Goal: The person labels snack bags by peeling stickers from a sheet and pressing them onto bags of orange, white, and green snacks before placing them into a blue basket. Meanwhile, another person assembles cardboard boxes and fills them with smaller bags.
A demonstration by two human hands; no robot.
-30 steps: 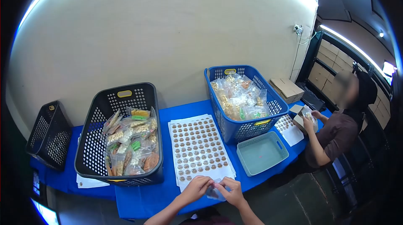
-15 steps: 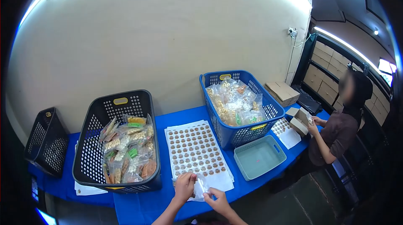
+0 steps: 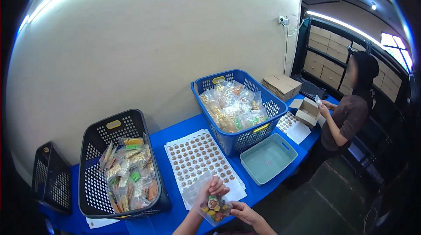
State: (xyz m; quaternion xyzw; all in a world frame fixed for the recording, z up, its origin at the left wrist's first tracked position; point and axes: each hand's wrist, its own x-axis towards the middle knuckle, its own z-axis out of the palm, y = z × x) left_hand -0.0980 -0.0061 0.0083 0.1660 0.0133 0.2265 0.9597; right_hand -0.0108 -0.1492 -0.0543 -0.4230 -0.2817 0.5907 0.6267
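A clear plastic bag [image 3: 216, 213] with small red, yellow and green pieces inside is held up over the near edge of the table. It bears a round sticker printed in brown and green. My left hand [image 3: 215, 186] has its fingers curled on the upper part of the bag, partly seen through the plastic. With thumb and fingers, my right hand [image 3: 245, 212] pinches the bag's lower right edge. Just beyond them lies a stack of white sheets [image 3: 202, 156] covered in rows of round brown stickers.
On the blue-covered table [image 3: 163, 136], a black basket [image 3: 115, 208] and a blue basket [image 3: 232, 140] hold packed snack bags. A grey-green tray [image 3: 268, 159] sits right. A smaller black basket [image 3: 52, 182] stands far left. One person [image 3: 348, 121] works beside an open carton [image 3: 307, 113].
The bag has been lifted and turned, so its colourful contents and round sticker now show. Both hands shifted slightly right, and the head view has swung. The other person raised a small packet.
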